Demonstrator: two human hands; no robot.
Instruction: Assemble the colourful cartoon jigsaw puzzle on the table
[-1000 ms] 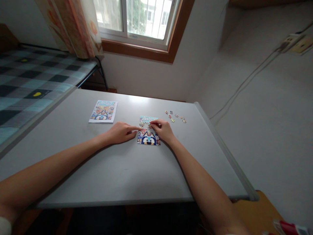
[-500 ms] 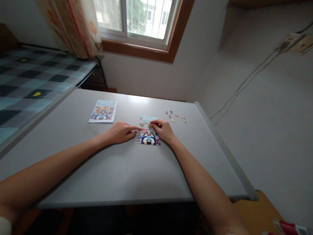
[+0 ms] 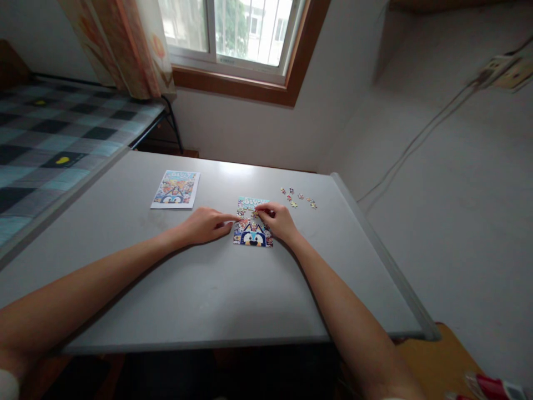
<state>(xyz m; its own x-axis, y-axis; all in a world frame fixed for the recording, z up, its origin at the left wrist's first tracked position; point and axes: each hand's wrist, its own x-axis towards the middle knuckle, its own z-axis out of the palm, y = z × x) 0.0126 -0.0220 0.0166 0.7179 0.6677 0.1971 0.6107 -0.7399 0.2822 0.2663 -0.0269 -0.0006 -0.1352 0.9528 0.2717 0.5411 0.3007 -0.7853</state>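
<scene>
A small colourful jigsaw puzzle (image 3: 252,236) with a blue cartoon dog face lies on the grey table (image 3: 216,289). My left hand (image 3: 206,225) rests beside its left edge, fingers curled and the forefinger touching the puzzle. My right hand (image 3: 278,220) lies over the puzzle's upper right part, fingertips pinched at a spot near the top, seemingly on a piece too small to make out. Several loose puzzle pieces (image 3: 298,199) lie scattered to the right behind the puzzle.
A printed reference picture (image 3: 175,189) of the same image lies at the back left of the table. A bed with a checked cover (image 3: 54,133) stands to the left. Window and curtain are behind. A cable runs along the right wall.
</scene>
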